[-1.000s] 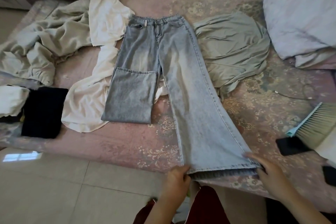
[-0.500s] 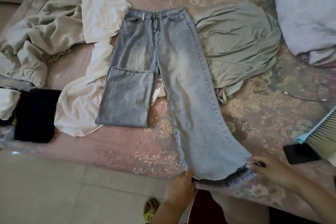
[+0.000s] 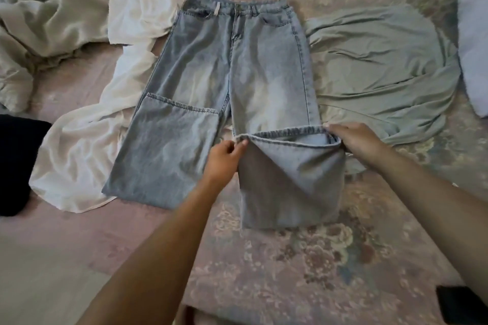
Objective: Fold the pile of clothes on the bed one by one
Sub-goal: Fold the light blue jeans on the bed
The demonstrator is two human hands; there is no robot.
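Light-blue jeans (image 3: 237, 66) flat on the bed (image 3: 290, 258), left hand (image 3: 224, 159) and right hand (image 3: 353, 140) pinching the hem of the folded-up leg

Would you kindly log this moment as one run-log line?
step: folding jeans | left hand: pinches hem | right hand: grips hem | other leg: already folded

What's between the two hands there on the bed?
In the head view, the hem of the jeans leg stretches between the left hand and the right hand, each pinching one corner of it.
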